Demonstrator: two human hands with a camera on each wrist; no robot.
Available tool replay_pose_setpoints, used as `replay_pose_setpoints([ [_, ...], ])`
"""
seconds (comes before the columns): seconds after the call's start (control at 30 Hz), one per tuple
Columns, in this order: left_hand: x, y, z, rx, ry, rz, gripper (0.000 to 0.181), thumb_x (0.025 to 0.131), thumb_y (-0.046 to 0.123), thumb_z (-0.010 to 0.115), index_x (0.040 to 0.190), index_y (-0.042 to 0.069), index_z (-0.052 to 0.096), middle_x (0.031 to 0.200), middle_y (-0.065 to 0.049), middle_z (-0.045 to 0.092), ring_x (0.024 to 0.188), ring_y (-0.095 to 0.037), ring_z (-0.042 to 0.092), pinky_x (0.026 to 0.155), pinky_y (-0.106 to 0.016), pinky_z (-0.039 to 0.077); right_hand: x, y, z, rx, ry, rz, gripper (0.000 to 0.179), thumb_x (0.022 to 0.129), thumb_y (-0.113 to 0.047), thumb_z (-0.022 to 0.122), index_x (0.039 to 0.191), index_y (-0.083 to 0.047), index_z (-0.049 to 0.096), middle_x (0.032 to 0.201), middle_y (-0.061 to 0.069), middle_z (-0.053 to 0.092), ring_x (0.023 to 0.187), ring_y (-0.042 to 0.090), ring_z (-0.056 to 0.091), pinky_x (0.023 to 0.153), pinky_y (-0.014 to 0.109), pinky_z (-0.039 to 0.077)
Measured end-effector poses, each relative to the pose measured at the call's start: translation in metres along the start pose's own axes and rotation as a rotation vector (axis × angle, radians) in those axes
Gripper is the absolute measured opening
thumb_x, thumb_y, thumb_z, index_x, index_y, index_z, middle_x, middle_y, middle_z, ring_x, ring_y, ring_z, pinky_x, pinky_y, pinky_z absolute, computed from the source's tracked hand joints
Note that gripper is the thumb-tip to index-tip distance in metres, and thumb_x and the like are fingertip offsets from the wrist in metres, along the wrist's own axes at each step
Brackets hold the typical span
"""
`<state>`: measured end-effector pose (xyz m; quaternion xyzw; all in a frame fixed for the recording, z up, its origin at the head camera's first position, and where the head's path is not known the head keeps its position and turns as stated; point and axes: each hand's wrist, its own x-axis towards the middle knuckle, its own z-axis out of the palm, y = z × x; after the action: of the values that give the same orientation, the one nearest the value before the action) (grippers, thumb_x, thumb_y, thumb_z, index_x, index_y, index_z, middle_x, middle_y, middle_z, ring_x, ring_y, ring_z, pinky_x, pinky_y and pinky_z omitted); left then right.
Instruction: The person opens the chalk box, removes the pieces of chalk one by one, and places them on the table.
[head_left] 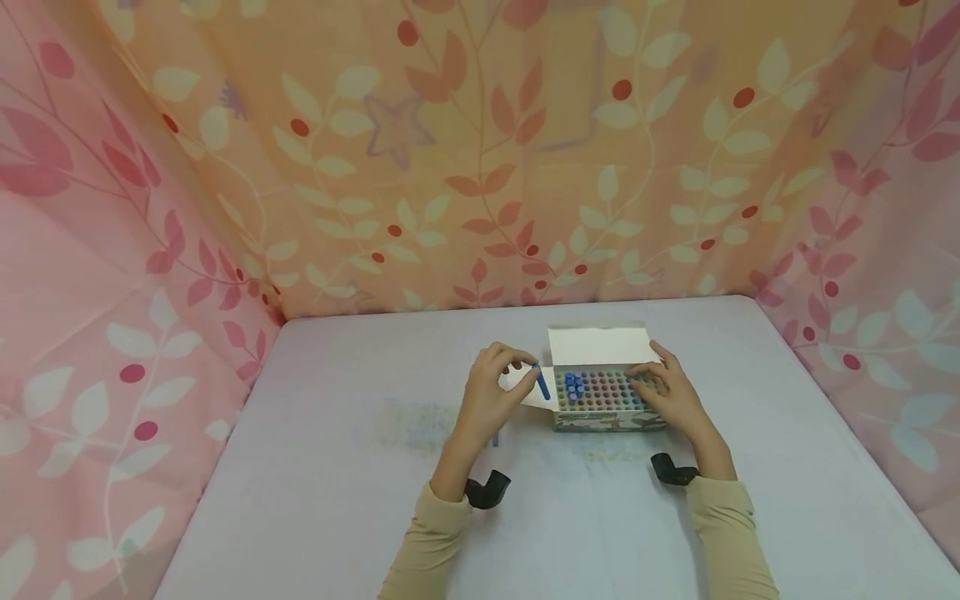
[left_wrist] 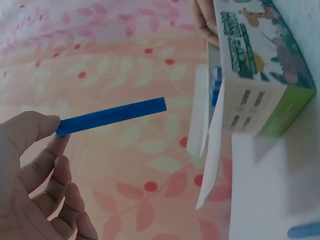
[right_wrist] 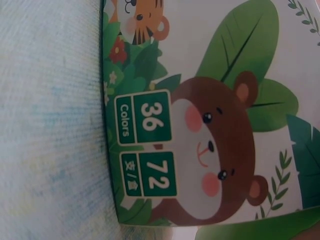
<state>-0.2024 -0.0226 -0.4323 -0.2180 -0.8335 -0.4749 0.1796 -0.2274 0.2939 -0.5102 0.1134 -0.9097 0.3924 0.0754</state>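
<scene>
Blue stick slants down beside the box's left end

Your left hand (head_left: 493, 387) pinches the blue stick (head_left: 543, 383) near its upper end, thumb and fingertip closed on it. Its long axis tilts, free end down and toward the box (head_left: 603, 422), just left of the blue sticks (head_left: 573, 387) standing in the tray's holes. Your right hand (head_left: 672, 393) is farther off, at the box's right end; you cannot tell whether it grips.

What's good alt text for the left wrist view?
Left hand pinching a blue stick by one end. At right is an open, animal-printed box; part of another blue piece shows at lower right, and floral cloth fills the background.
</scene>
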Motion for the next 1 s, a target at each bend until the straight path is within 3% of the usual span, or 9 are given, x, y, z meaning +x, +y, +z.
replay_pose_setpoints([
  [0.27,-0.005,-0.012,-0.03,0.029,0.013,-0.076,0.011,0.085,0.018,0.067,0.096,0.017,0.066,0.09,0.0,0.054,0.082,-0.02,0.047,0.072,-0.035,0.041,0.001,0.001,0.0,0.017,-0.004,-0.001,0.017,0.09,-0.021,0.061,0.102,-0.009,0.063,0.151,0.019,0.015,0.128,0.053,0.027,0.093,0.067,0.029],
  [0.4,-0.007,-0.016,-0.046,0.036,-0.024,-0.141,0.011,0.085,0.019,0.067,0.096,0.016,0.066,0.089,-0.004,0.055,0.084,-0.024,0.048,0.072,-0.037,0.041,0.001,0.001,0.0,0.027,-0.005,0.006,0.018,0.09,-0.021,0.061,0.103,-0.008,0.063,0.151,0.019,0.014,0.128,0.053,0.026,0.093,0.068,0.028],
  [0.53,-0.01,-0.021,-0.057,0.067,-0.085,-0.209,0.011,0.086,0.021,0.066,0.095,0.017,0.066,0.087,0.0,0.054,0.085,-0.022,0.048,0.072,-0.033,0.04,0.0,0.001,0.0,0.021,-0.002,0.01,0.018,0.09,-0.02,0.061,0.102,-0.008,0.063,0.151,0.02,0.014,0.129,0.054,0.023,0.092,0.07,0.026],
  [0.8,-0.016,-0.033,-0.065,0.153,-0.186,-0.303,0.012,0.085,0.026,0.066,0.09,0.015,0.068,0.085,0.0,0.056,0.086,-0.028,0.052,0.075,-0.035,0.039,0.0,-0.001,0.0,0.029,-0.002,0.0,0.018,0.09,-0.02,0.061,0.103,-0.007,0.062,0.151,0.02,0.014,0.129,0.054,0.023,0.092,0.069,0.027],
  [1.0,-0.018,-0.046,-0.062,0.279,-0.257,-0.356,0.014,0.084,0.027,0.067,0.088,0.014,0.07,0.082,-0.002,0.057,0.078,-0.019,0.049,0.072,-0.035,0.037,0.0,0.0,0.0,0.032,-0.006,0.004,0.019,0.09,-0.021,0.061,0.104,-0.007,0.062,0.151,0.019,0.013,0.129,0.054,0.023,0.092,0.069,0.028],
])
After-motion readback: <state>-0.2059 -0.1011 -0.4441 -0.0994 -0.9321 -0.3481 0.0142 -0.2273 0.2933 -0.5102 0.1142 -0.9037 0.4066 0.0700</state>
